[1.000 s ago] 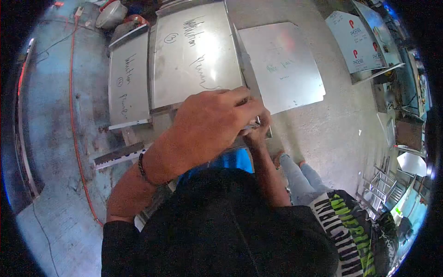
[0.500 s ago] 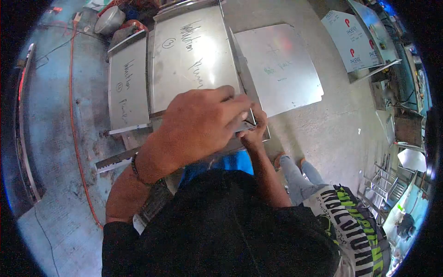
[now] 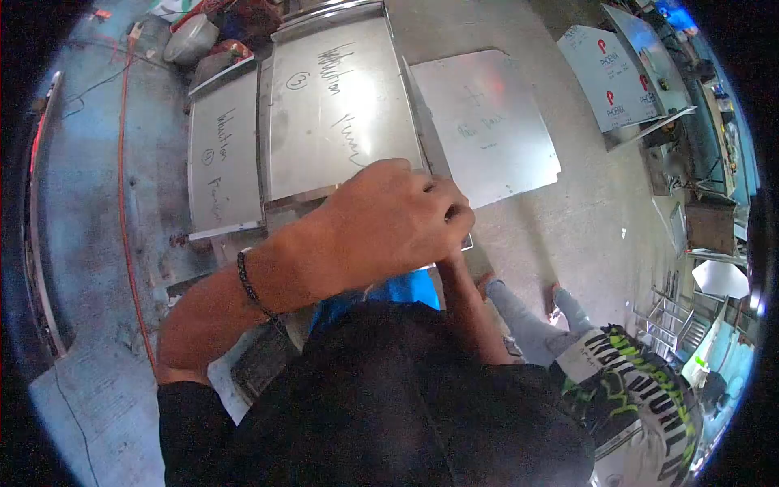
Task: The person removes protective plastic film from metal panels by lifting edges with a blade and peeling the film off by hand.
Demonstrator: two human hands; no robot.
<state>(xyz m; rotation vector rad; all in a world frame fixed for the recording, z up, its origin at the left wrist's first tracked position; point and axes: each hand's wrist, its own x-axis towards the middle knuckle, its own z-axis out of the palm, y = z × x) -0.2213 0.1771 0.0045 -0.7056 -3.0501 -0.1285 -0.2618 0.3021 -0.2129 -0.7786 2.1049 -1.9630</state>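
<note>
A large shiny metal panel (image 3: 312, 154) with folded edges and handwriting on it lies in front of me. My left hand (image 3: 389, 223), with a dark beaded bracelet at the wrist, is over the panel's near right corner. Its fingers are curled closed, and what they grip is hidden beneath them. My right hand (image 3: 451, 256) is at the same corner under the left one. Little of it shows, and its fingers are covered. A small piece of the panel's corner edge shows beside the hands.
Left of the large panel is a narrower written-on panel (image 3: 227, 162). A flat sheet (image 3: 495, 130) lies to its right. An orange cord (image 3: 123, 203) runs along the floor at left. Another person (image 3: 617, 390) stands close on my right. Film-covered sheets (image 3: 604, 77) stand at upper right.
My left hand has shifted right and now covers most of my right hand and the corner, which showed before. The person on my right has moved slightly, feet further apart.
</note>
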